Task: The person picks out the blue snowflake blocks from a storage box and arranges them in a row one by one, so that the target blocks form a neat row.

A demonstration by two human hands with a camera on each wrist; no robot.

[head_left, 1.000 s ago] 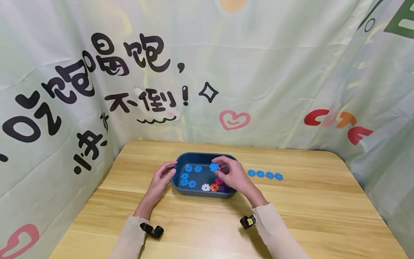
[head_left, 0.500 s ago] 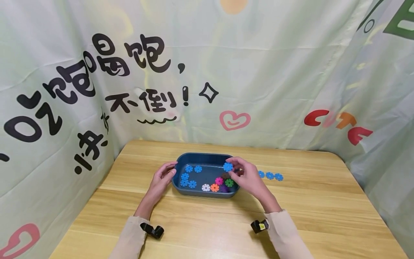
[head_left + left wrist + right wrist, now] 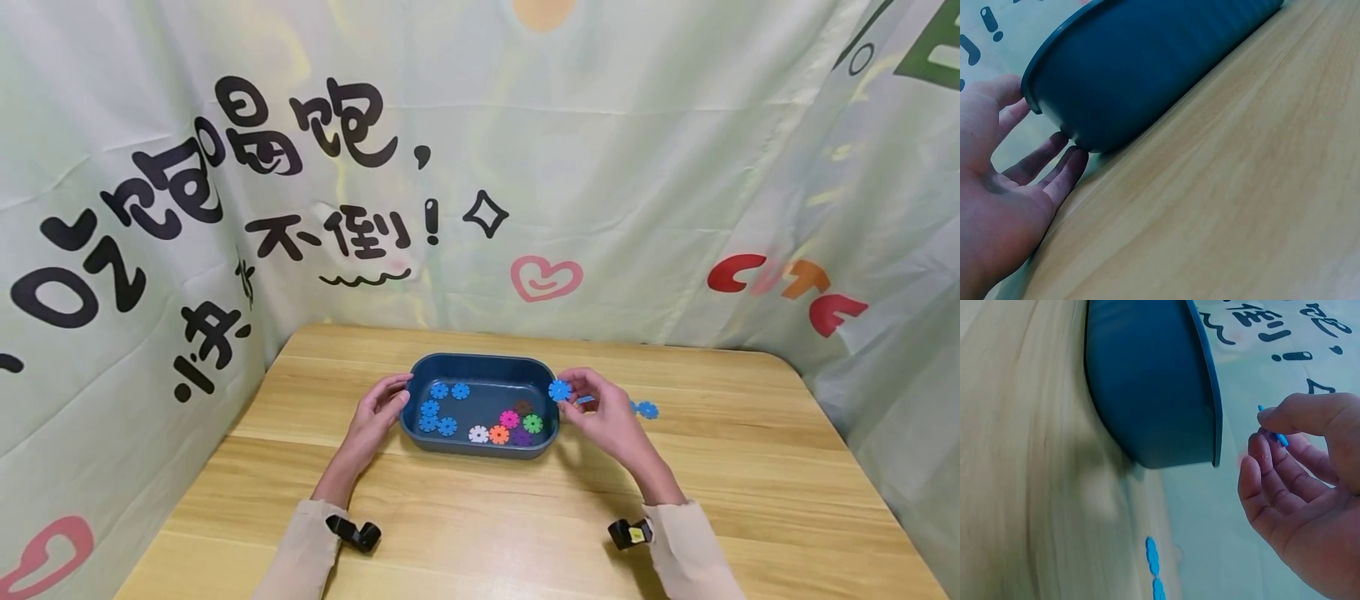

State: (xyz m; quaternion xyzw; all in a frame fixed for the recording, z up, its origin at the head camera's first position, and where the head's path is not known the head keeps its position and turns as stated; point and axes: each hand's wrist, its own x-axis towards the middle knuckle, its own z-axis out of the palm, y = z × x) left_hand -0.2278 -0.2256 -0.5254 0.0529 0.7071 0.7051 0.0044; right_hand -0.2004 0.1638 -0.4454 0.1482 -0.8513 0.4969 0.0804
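Note:
Between thumb and fingers my right hand (image 3: 609,414) pinches a blue notched disc (image 3: 559,390), a snowflake-shaped building piece, just off the right end of a dark blue basin (image 3: 468,448). The right wrist view shows this disc edge-on at the fingertips, above the table. My left hand (image 3: 377,414) rests its fingers against the basin's left end; in the left wrist view they touch the outer wall (image 3: 1116,81). Inside the basin lie several blue discs (image 3: 429,408) at left, and white (image 3: 478,434), orange (image 3: 499,434), pink, green, purple and brown ones at right.
Right of the basin a row of blue discs (image 3: 648,410) lies on the wooden table (image 3: 480,517), partly hidden behind my right hand. It also appears low in the right wrist view, as blue discs (image 3: 1152,555). A printed curtain (image 3: 637,183) closes off the back and sides.
My right hand has carried the pinched blue disc rightward, from over the basin to just past its right rim. The green and brown discs have come into sight. My left hand stays put.

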